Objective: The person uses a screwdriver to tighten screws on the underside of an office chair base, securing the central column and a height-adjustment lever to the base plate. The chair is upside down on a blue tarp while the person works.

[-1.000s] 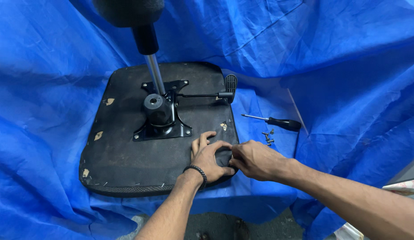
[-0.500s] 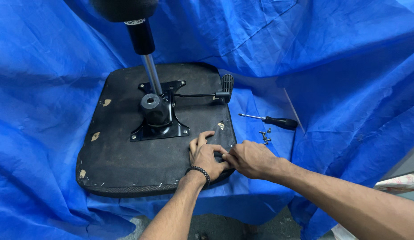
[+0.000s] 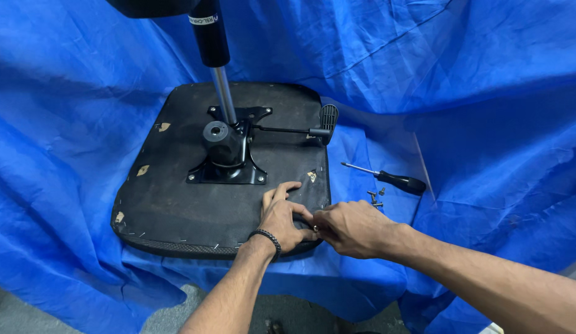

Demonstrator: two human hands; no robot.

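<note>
An upturned chair seat (image 3: 195, 198), dark and roughly square with rounded corners, lies underside up on a blue tarp (image 3: 461, 80). Both hands meet at its near right corner. The left hand (image 3: 281, 216) rests flat on the underside, fingers spread and pressing down, a dark beaded band at the wrist. The right hand (image 3: 350, 227) sits just beside it at the seat's edge, fingers curled in a pinch against the left fingertips; whatever small thing it grips is hidden, so I cannot tell what it holds.

Compared with a second ago, the dark rounded piece that showed between the two hands is no longer visible. The hands have drawn closer until they touch, and the right fingers have tightened. In my judgement this suggests fine work at the corner is under way, with the piece now covered by the fingers.

At the seat's middle, beyond the hands, a black metal plate (image 3: 227, 167) is fixed to the underside. A gas cylinder (image 3: 221, 80) rises from it, chrome below and black above, up out of view. A thin lever (image 3: 300, 128) with a black paddle end runs from the plate to the right, past the seat's far right edge.

On the tarp to the right of the seat, near the right hand, lie a few small screws (image 3: 376, 198) and, just beyond them, a black-handled screwdriver (image 3: 387, 178).
</note>
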